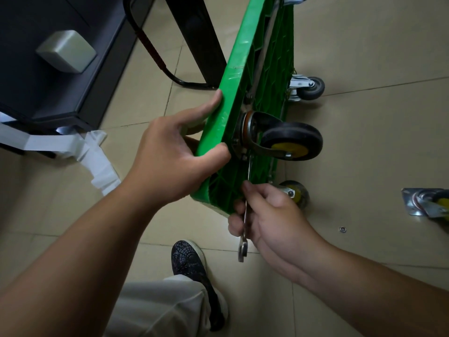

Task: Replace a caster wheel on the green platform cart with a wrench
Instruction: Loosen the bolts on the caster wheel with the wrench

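The green platform cart (pixel 243 52) stands on its long edge on the tiled floor, underside facing right. My left hand (pixel 175 152) grips its near top corner. A black caster with a yellow hub (pixel 291 141) sits on the underside near that corner. My right hand (pixel 269 215) is closed on a silver wrench (pixel 244 239); the wrench's upper end reaches a bolt on the caster's mounting plate (pixel 244 155). A grey caster (pixel 309 87) sits further along the cart, and another yellow-hubbed wheel (pixel 295 192) shows low behind my right hand.
A loose caster with a metal plate (pixel 425 203) lies on the floor at the right edge, a small nut (pixel 342 229) near it. My shoe (pixel 192 266) is below the cart. Dark furniture (pixel 48 76), a black tube frame (pixel 158 62) and white tape (pixel 97 156) occupy the left.
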